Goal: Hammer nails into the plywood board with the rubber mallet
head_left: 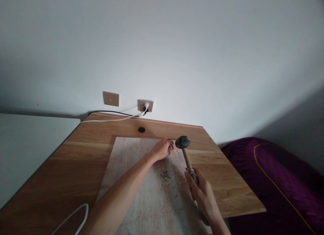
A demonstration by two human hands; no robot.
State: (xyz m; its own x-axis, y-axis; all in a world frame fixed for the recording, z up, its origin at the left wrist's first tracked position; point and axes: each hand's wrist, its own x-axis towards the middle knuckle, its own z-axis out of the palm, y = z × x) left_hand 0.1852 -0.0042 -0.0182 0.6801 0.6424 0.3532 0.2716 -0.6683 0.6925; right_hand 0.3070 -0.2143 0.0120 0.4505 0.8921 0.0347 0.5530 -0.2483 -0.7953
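Observation:
My right hand is wrapped round the handle of a rubber mallet with a black head and a pale wooden shaft. The mallet's head is raised just right of my left hand. My left hand rests at the far right part of a pale, worn wooden board, its fingers pinched together; what they hold, if anything, is hidden. A small loose pile of nails lies on the board between my two hands. Several small dark dots, nails or holes, run in a row to the left of my left hand.
Under the board is a wooden table with a round cable hole. Behind it, a wall socket has plugs and cables in it. A white cable loop is at front left. Purple fabric lies beyond the right edge.

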